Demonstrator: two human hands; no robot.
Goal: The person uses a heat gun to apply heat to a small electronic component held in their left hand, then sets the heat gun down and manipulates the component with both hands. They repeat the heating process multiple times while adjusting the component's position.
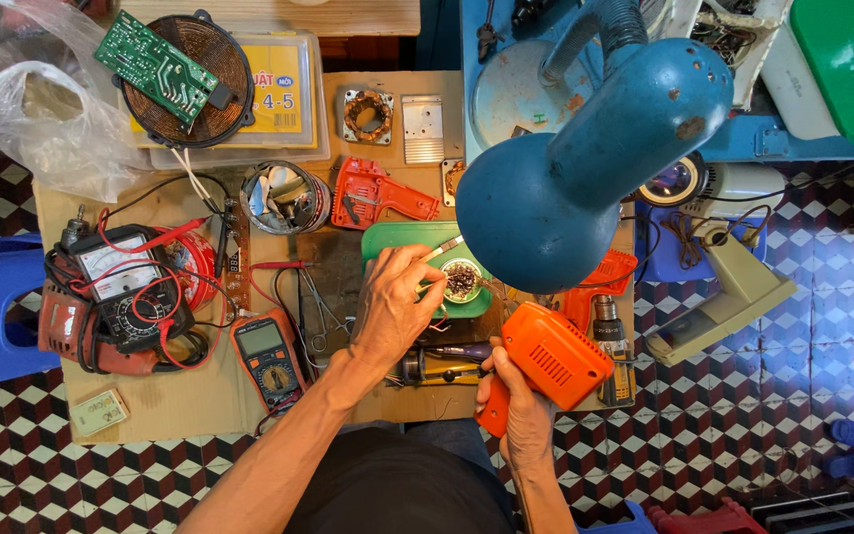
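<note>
Orange drill housing, one piece of ribbed moulded plastic, sits at the near right edge of the counter; my right hand has its grip clenched round the handle end. My left hand pinches one thin metal rod-like tool, its tip over a small round tin filled with a dark tangled mass. I cannot tell what the tool is. That tin rests on one green plastic tray with rounded corners.

Just beside the housing I count one bare motor with chuck, metallic and cylindrical, and a second orange shell piece behind it. A yellow and purple tool lies under my left wrist.

Further out: two meters, one orange digital multimeter and one black analogue meter wrapped in red and black leads. One red drill half-shell lies beyond the tray, beside one metal can stuffed with scraps. One copper stator winding and one ribbed metal plate lie at the far edge. One flat coil disc carries one green circuit board.

One blue enamelled lamp, dome-shaped and chipped, hangs over the right side. The counter top is brown cardboard; the floor is checkered tile.
</note>
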